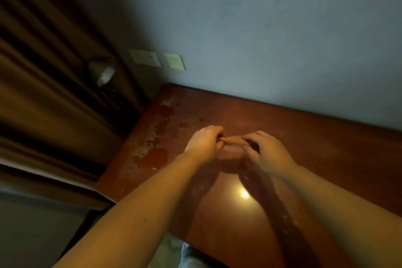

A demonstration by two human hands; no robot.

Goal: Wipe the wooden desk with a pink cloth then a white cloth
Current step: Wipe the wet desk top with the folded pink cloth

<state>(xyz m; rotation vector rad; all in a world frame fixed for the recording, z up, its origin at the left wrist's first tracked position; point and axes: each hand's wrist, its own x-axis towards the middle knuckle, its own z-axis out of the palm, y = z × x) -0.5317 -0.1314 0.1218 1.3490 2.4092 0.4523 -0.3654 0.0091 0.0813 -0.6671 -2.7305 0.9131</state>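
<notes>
Together, left hand (pixel 204 142) and right hand (pixel 266 152) pinch a bunched cloth (pixel 233 139) between curled fingers (pixel 252 136), toward the desk's (pixel 326 148) left edge.

Left hand (pixel 204 142), right hand (pixel 266 151) pinch cloth (pixel 231 139) over wooden desk (pixel 309 137).

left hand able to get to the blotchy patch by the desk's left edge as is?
Probably yes: the left hand hovers just right of the blotchy patch, only bare desk between, though it pinches the cloth.
</notes>
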